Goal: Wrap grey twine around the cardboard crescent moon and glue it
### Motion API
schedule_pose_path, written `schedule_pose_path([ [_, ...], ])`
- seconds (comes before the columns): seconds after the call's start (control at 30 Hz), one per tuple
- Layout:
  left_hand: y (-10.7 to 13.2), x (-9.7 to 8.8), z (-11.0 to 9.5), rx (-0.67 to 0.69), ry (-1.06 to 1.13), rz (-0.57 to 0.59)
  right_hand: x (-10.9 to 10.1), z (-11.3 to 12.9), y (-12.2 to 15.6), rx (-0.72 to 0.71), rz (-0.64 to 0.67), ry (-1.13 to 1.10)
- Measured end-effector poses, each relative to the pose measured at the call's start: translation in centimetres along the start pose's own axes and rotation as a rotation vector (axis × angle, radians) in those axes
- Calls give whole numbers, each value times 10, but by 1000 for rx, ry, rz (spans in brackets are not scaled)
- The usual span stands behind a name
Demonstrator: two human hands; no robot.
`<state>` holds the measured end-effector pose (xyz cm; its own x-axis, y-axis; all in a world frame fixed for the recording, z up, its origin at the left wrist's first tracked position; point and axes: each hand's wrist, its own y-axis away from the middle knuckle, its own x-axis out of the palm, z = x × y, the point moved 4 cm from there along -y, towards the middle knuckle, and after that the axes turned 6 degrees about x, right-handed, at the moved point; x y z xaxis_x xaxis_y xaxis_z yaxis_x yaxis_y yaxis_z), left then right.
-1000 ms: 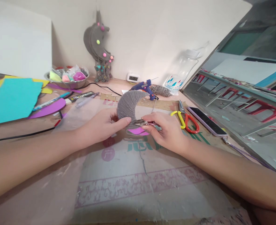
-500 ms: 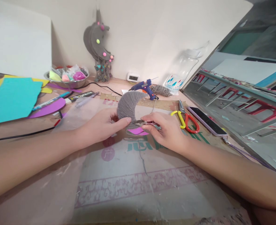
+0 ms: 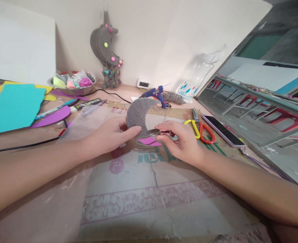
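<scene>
My left hand (image 3: 118, 132) is closed on the left side of a crescent moon wrapped in grey yarn (image 3: 138, 114), its thumb pressed on the front. At the crescent's lower end, a strip of purple card (image 3: 150, 141) shows bare of yarn. Between thumb and fingertips, my right hand (image 3: 180, 138) pinches a small metal clip (image 3: 153, 131) with a shiny reddish part. Its thin dark tip points left at the crescent's inner edge. A grey strand rises behind the right hand towards the ball of grey yarn (image 3: 174, 98).
Beyond the crescent lies a blue glue gun (image 3: 155, 91). Scissors (image 3: 200, 130) and a phone (image 3: 223, 131) lie to the right. A metal bowl (image 3: 74, 90) of clay, teal card (image 3: 14, 108) and pens stand left. A finished moon decoration (image 3: 105, 47) hangs on the wall.
My right hand has moved slightly right with the clip, drawing its tip back from over the crescent. My left hand and the crescent stay almost where they were.
</scene>
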<state>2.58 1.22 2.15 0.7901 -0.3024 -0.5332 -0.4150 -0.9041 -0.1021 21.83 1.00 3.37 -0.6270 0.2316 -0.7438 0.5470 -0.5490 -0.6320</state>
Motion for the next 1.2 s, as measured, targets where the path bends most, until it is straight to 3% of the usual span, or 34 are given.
schedule_pose_path([
  [0.17,2,1,1,-82,112,39,1,-4,1,52,-17,9],
  [0.4,0,1,-6,47,172,60,0,-14,3,239,-33,-76],
  [0.5,-1,2,-2,21,168,54,2,-11,0,315,1,-174],
  [0.73,-1,3,-3,102,38,34,19,-2,-3,498,179,-392],
  [0.97,-1,2,-6,83,-6,49,18,1,-2,446,258,-375],
  [1.2,-1,2,-3,80,50,-6,11,-2,-7,477,147,-412],
])
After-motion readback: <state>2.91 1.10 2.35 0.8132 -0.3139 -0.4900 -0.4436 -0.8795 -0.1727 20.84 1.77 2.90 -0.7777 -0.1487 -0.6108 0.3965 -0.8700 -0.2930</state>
